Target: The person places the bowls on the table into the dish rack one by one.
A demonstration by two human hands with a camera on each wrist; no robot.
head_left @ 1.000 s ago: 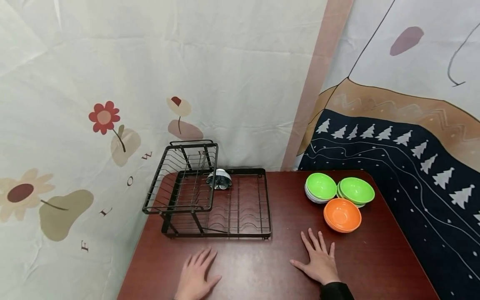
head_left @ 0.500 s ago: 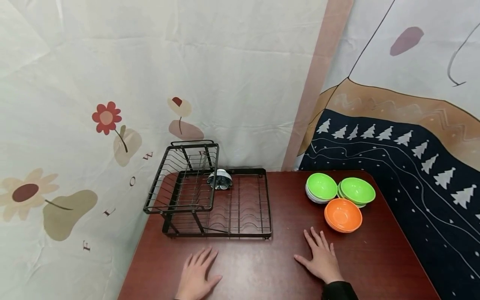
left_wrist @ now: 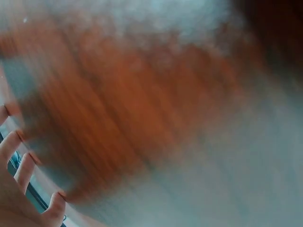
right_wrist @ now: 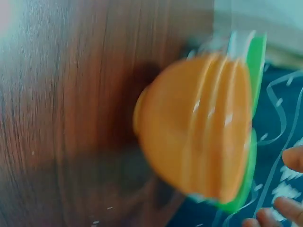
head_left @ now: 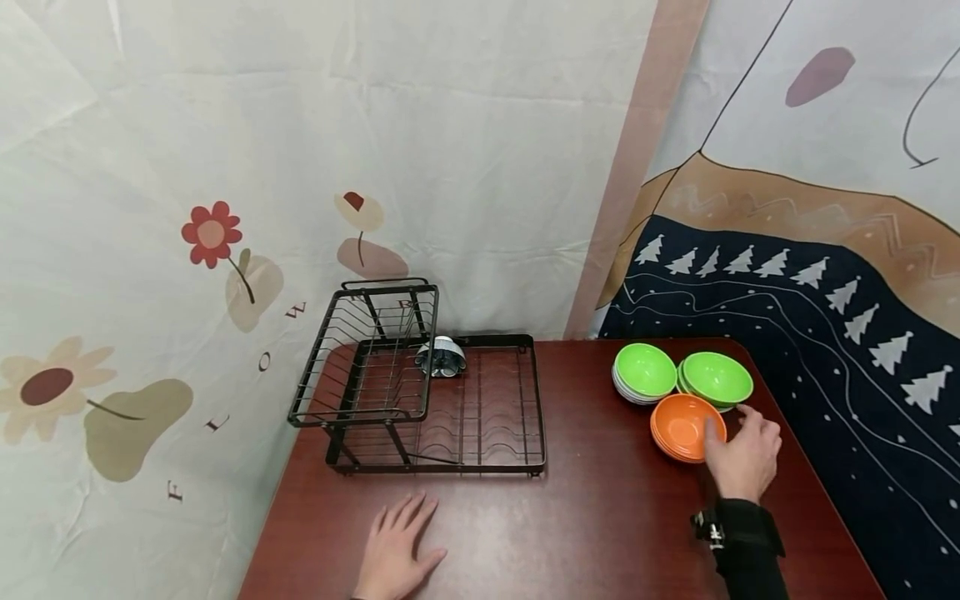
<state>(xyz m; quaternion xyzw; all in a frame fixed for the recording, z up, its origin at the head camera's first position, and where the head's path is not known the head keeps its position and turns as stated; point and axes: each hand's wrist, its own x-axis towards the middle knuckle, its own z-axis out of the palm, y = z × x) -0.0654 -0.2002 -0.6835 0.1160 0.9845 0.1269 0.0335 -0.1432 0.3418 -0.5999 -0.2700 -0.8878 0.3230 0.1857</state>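
My right hand (head_left: 746,458) is over the right side of a stack of orange bowls (head_left: 675,421), thumb overlapping the top bowl's rim in the head view. Its fingers are spread and slightly bent, near the right-hand green bowl (head_left: 716,375). In the right wrist view, the orange stack (right_wrist: 194,127) shows several nested rims, and the fingertips (right_wrist: 293,158) are apart from it at the right edge. Behind the orange stack is another stack topped by a green bowl (head_left: 645,369). My left hand (head_left: 393,550) rests on the table with fingers straight and thumb out.
A two-tier black wire dish rack (head_left: 480,471) stands left of centre on the reddish-brown table (head_left: 570,533). Inside it, at the back, sits a small white and dark object (head_left: 444,357). A printed cloth (head_left: 487,167) hangs behind, with a dark tree-patterned part on the right.
My right hand has moved from the table in front of the bowls, rightward and forward, to the orange stack's right side. The left hand, rack and bowls have stayed in place.
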